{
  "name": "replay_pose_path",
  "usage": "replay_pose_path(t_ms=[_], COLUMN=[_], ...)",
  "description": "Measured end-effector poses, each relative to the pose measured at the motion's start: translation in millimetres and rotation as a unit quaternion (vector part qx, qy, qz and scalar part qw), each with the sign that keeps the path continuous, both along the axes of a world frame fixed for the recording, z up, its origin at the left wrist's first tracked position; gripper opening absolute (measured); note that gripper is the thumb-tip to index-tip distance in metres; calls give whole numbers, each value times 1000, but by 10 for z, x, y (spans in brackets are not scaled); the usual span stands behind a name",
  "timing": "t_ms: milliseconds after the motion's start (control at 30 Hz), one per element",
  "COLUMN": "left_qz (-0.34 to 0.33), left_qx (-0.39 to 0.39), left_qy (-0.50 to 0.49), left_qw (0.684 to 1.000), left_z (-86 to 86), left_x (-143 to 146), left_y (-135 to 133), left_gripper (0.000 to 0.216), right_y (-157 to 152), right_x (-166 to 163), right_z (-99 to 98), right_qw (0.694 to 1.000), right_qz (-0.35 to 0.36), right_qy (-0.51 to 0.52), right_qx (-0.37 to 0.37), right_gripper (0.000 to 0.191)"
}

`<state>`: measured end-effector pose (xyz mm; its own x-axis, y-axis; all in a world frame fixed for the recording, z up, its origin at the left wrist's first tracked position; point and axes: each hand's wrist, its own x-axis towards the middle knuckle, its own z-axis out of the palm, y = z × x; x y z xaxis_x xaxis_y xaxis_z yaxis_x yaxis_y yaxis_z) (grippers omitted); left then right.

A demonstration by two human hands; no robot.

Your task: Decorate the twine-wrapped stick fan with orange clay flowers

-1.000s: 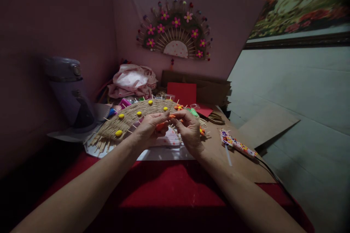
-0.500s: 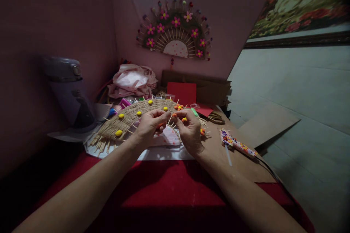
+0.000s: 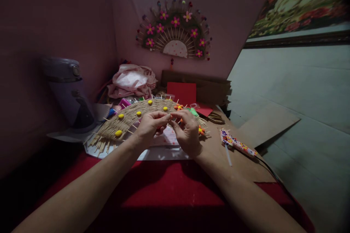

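My left hand (image 3: 152, 125) and my right hand (image 3: 188, 131) meet in front of the fan, both closed with thumbs and fingers pinched together. A small orange piece (image 3: 171, 115) barely shows between their fingertips, mostly hidden. Behind them lies a half-round fan of twine wound over thin sticks (image 3: 131, 119), with yellow discs (image 3: 139, 113) on it. Orange-petalled flowers with yellow middles (image 3: 178, 107) sit at its right part. The fan's dotted pale base (image 3: 166, 139) is partly covered by my hands.
A glue gun (image 3: 237, 142) with a flowered cover lies on brown cardboard (image 3: 246, 169) at the right, its cord trailing off. A purple tumbler (image 3: 69, 94) stands left. Pink cloth (image 3: 131, 80) and red card (image 3: 182, 93) are behind. A finished flowered fan (image 3: 175, 31) hangs at the back.
My right fingers have moved slightly left to meet the left fingertips. The orange piece, plainer before in the right fingers, is now mostly covered. The fan and glue gun have stayed put.
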<state>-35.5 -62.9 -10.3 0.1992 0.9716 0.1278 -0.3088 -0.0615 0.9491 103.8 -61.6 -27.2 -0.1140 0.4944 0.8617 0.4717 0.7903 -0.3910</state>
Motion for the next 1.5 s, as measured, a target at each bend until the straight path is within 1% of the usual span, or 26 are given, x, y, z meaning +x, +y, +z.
replay_pose_path(t_ms=[67, 200, 367, 500, 633, 733, 867, 1033, 1167, 1333, 1500], left_qz=[-14, -20, -35, -30, -43, -24, 3, 30, 32, 53, 35], left_qx=[-16, -41, -33, -48, -40, -41, -23, -26, -26, -56, -70], left_qy=[-22, -49, -64, -72, -73, -61, -23, -12, -4, 10, 3], left_qw=[1000, 998, 997, 996, 996, 997, 999, 999, 999, 997, 997], left_z=[2, 16, 14, 8, 7, 14, 16, 6, -24, -60, -34], left_x=[-11, -12, -11, -15, -20, -17, -5, 3, 11, 15, 2], left_y=[-2, -11, -8, -7, -2, -2, -8, -4, 13, 30, 21], left_gripper=[31, 33, 32, 34, 33, 35, 34, 36, 38, 40, 37], right_y=[-3, -11, -23, -17, -23, -34, -37, -28, -9, 21, 37], right_x=[-4, -9, -8, -6, -10, -18, -25, -18, -10, -20, -20], right_z=[8, 15, 16, 14, 22, 31, 25, 9, -12, -37, -29], right_qw=[1000, 999, 999, 998, 998, 998, 999, 998, 998, 997, 994], right_qz=[8, 17, 29, 35, 37, 28, 25, 38, 40, 38, 38], right_qy=[10, 36, 28, 47, 46, 47, 41, 10, 0, 6, 17], right_qx=[5, 7, -13, -13, -16, -20, -20, -42, -55, -72, -100], right_gripper=[7, 4, 7, 8, 7, 4, 2, 6, 8, 8, 8])
